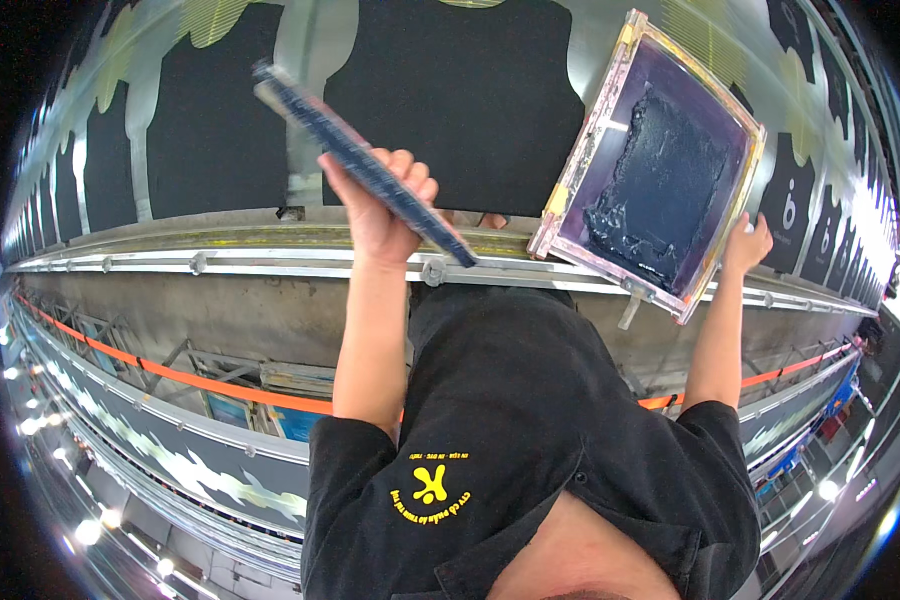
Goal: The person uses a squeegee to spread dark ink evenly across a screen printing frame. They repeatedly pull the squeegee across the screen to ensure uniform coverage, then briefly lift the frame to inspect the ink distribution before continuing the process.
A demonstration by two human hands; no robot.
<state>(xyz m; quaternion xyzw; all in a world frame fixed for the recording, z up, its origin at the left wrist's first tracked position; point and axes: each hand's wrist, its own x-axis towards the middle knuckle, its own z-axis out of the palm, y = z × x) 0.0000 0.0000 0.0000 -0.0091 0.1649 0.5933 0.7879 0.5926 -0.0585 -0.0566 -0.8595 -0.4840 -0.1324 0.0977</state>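
**Squeegee and printing screen held above the counter**

Squeegee [360,165], long and ink-coated, is clamped in the left hand [380,215]; its long axis runs diagonally, upper end away from the printing screen [655,165], lower end pointing at the screen's near corner. The right hand [747,245] grips the screen's far edge, tilting the wooden frame with thick dark-blue ink pooled on its mesh. The hands are well apart, the left one nearer the screen's lower corner. Behind the screen lies the long counter [220,262], its metal rail running across, with black shirts [450,100] laid flat on it. A black shirt directly under the squeegee lies between the hands; nothing else stands between squeegee and screen.
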